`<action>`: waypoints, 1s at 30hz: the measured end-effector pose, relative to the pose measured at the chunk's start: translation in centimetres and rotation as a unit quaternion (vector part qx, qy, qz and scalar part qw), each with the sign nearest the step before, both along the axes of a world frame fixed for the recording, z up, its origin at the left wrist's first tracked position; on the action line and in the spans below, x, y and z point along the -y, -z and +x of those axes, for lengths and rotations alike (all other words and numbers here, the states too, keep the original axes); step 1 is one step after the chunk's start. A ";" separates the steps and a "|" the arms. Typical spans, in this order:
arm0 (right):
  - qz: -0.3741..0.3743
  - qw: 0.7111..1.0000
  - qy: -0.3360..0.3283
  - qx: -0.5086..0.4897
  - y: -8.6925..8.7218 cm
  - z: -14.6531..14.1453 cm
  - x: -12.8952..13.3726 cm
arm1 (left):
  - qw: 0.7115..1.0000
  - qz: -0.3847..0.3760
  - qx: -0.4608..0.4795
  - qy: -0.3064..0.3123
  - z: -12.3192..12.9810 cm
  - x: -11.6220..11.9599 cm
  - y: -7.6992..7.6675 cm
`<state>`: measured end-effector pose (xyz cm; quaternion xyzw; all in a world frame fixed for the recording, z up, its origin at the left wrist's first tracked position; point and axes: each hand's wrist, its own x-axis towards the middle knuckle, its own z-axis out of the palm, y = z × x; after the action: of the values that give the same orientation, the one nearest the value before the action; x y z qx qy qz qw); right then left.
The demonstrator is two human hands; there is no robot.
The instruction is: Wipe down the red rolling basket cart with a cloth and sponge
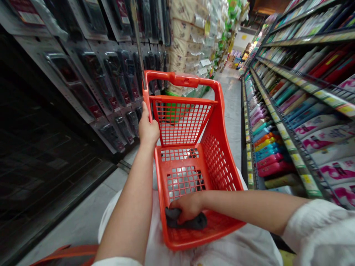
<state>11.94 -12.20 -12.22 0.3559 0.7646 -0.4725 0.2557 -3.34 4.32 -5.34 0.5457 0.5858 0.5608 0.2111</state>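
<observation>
Light falls from above, moderate at centre, laying soft glints on the red basket [226,127] and pale reflections on the floor [232,107]. The dark panel [41,177] at lower left sinks into shadow. Wide-angle stretch and smear soften the frame's edges, blurring the white sleeve [327,229] at lower right; lettering at upper right is perhaps unreadable.

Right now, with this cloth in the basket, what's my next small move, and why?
Probably slide the grey cloth forward along the basket: your right hand holds it at the near end, and your left hand grips the basket's side.
</observation>
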 end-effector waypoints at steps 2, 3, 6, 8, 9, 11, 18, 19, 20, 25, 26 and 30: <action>-0.033 0.999 0.007 -0.022 -1.5 0.9 0.1 | 1.000 0.001 -0.002 0.002 0.0 0.0 0.0; -0.050 0.999 0.000 -0.021 -2.3 1.6 0.1 | 1.000 0.001 -0.004 0.002 0.0 0.1 0.0; -0.055 0.997 -0.050 0.034 -4.2 3.7 -0.2 | 1.000 0.005 -0.008 -0.004 0.0 0.2 0.0; -0.030 0.991 -0.089 0.093 -5.0 3.9 -0.4 | 1.000 0.005 -0.009 -0.008 0.0 0.2 0.0; -0.017 0.989 -0.097 0.113 -5.2 3.6 -0.5 | 1.000 0.005 -0.009 -0.009 0.0 0.1 -0.1; 0.002 0.989 -0.092 0.116 -5.4 2.3 -0.4 | 1.000 0.002 -0.008 -0.008 0.0 0.1 -0.2; -0.011 0.999 0.028 -0.024 -8.2 2.5 1.5 | 1.000 -0.005 -0.014 0.003 0.0 0.3 -0.5; -0.007 1.000 0.017 -0.007 -9.1 3.4 1.6 | 1.000 -0.008 -0.019 0.002 0.0 0.4 -0.6; 0.013 0.999 -0.012 0.029 -10.0 4.3 1.6 | 1.000 -0.013 -0.025 -0.001 0.0 0.5 -0.7; 0.124 0.938 -0.242 0.215 -10.7 6.4 0.8 | 0.998 -0.050 -0.041 -0.017 0.0 1.1 -1.1; 0.128 0.926 -0.272 0.227 -9.6 6.2 0.7 | 0.997 -0.055 -0.041 -0.019 0.0 1.1 -1.1; 0.142 0.893 -0.324 0.279 -2.2 4.9 1.2 | 0.997 -0.056 -0.042 -0.029 0.0 1.1 -1.0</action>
<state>16.86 -13.37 -10.05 0.2383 0.7937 -0.1318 0.5439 -3.32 3.26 -4.30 0.5387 0.6401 0.5100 0.1999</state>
